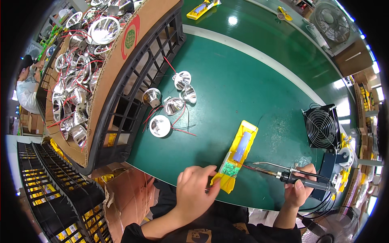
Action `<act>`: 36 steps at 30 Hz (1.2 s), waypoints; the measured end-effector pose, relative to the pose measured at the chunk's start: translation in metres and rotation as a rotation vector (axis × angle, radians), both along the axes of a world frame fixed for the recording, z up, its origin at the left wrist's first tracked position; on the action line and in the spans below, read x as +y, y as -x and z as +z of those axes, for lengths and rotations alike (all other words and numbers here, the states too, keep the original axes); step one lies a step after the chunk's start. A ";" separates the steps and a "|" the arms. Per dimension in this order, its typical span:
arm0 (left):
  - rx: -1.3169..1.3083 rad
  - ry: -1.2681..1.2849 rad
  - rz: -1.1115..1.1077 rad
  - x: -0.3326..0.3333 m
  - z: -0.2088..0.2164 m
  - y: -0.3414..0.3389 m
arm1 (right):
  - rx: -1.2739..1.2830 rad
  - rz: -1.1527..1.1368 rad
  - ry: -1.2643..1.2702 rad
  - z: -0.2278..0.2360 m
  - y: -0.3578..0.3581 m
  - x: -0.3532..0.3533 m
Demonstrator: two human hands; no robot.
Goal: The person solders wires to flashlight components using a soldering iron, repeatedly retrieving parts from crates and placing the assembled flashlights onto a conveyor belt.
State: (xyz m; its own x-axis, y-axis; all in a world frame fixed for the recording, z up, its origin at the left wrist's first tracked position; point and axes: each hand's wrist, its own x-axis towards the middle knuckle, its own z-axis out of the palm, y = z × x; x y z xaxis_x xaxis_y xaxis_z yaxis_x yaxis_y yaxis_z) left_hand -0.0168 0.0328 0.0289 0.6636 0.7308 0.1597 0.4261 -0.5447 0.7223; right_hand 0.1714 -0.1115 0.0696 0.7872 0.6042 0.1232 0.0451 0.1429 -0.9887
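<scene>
Operator: Where is the yellow plastic housing [234, 146]?

Instructor: On the green counter [243, 89], close to the near edge, lying lengthwise with its far end slanted toward the right edge. The left hand [194, 190] is just beside the near end, on its left. The right hand [298, 192] is apart from the housing, to its right.

Operator: State of each hand?

Instructor: Left: thumb and index finger bent toward the near end; whether they clamp the housing or only rest against it cannot be told. Right: clamped around the black handle of the soldering iron [288, 177]. The iron points left, toward the circuit board [230, 169]; tip contact cannot be confirmed.

Operator: How will the housing handle?

Instructor: Expect a light, stiff shell, smooth enough to slide on the counter. The 1 blue cylindrical cell [243, 146] probably carries most of the weight. Treat the circuit board as fragile. Grip the yellow side walls, clear of the board. Assume the iron's metal barrel is hot; hold only the handle.

Operator: Surroundings?

Instructor: 5 silver reflector cups [174, 106] near the left edge; 1 black square-framed fan [322, 127] near the right edge.
</scene>
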 end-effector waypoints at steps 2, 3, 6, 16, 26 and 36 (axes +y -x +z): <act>-0.022 0.005 -0.085 0.013 0.000 0.005 | -0.003 -0.011 -0.022 0.000 0.001 -0.001; -0.048 0.017 -0.096 0.021 0.001 0.008 | -0.012 -0.015 -0.004 0.000 0.001 -0.001; 0.001 0.156 -0.179 0.045 0.008 0.019 | -0.012 -0.022 -0.008 -0.001 0.003 0.000; -0.227 -0.076 -0.246 0.052 0.003 0.031 | -0.011 0.010 0.041 0.006 0.003 0.011; -0.378 0.028 -0.132 0.038 -0.011 0.033 | 0.049 0.187 0.188 0.021 0.003 0.036; -0.163 -0.005 -0.051 0.025 -0.005 0.023 | 0.057 0.286 0.221 0.013 0.007 0.047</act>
State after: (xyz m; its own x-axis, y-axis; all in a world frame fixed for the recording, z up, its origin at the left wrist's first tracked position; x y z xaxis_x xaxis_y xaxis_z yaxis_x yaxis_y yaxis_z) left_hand -0.0394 0.0575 0.0240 0.6647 0.6960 0.2717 0.2757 -0.5665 0.7766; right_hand 0.1643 -0.0641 0.0825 0.5844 0.8081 -0.0738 -0.0217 -0.0753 -0.9969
